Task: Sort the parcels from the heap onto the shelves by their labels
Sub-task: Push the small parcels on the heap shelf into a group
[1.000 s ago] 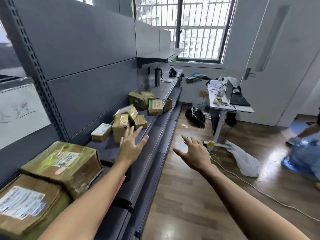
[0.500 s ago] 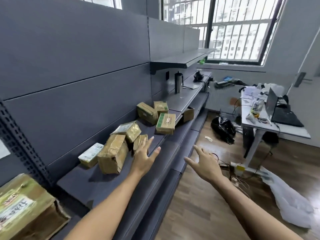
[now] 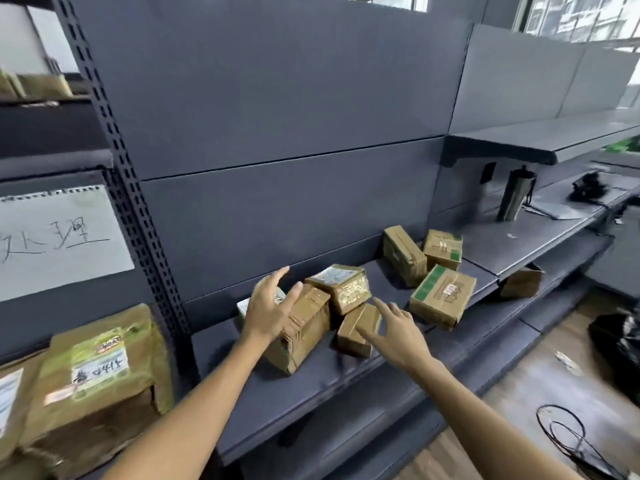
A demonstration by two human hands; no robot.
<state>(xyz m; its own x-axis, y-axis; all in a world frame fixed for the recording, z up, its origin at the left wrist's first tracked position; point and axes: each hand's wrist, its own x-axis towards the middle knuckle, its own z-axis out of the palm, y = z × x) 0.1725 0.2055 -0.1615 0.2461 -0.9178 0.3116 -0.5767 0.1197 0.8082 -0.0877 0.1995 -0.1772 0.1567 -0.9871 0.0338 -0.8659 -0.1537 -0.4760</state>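
Both my hands have closed in on the parcels on the grey shelf (image 3: pixel 304 386): my left hand (image 3: pixel 268 311) hovers spread over the taped parcel (image 3: pixel 304 327), my right hand (image 3: pixel 393 332), fingers loose, over the small parcel (image 3: pixel 353 332).

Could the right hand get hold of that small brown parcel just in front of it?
Probably yes. The right hand is open and hovers just over the small parcel, with nothing between them. A taller parcel stands close on one side, under the left hand.
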